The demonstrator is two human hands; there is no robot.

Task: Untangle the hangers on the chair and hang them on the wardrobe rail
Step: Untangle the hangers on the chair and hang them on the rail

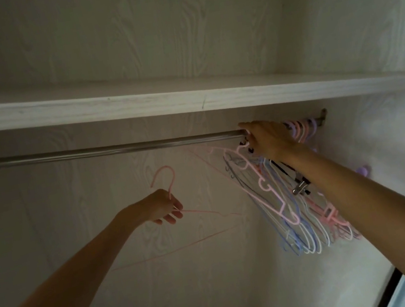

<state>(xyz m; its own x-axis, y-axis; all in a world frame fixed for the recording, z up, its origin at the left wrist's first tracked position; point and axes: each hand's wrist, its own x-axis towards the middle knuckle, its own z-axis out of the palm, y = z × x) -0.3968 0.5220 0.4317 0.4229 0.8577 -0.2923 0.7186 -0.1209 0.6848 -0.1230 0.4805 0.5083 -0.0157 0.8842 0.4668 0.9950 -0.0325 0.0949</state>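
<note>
The left hand (160, 206) pinches a pink wire hanger (166, 184) below the wardrobe rail (87, 151), while the right hand (266, 139), fingers seemingly curled, grips a hanger hook (244, 144) at the rail's right end.

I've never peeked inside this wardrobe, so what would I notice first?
First, the bunch of pink, blue and white hangers crowded at the rail's right end, where the right hand reaches. Then the single pink hanger the left hand holds up below the long metal rail.
</note>
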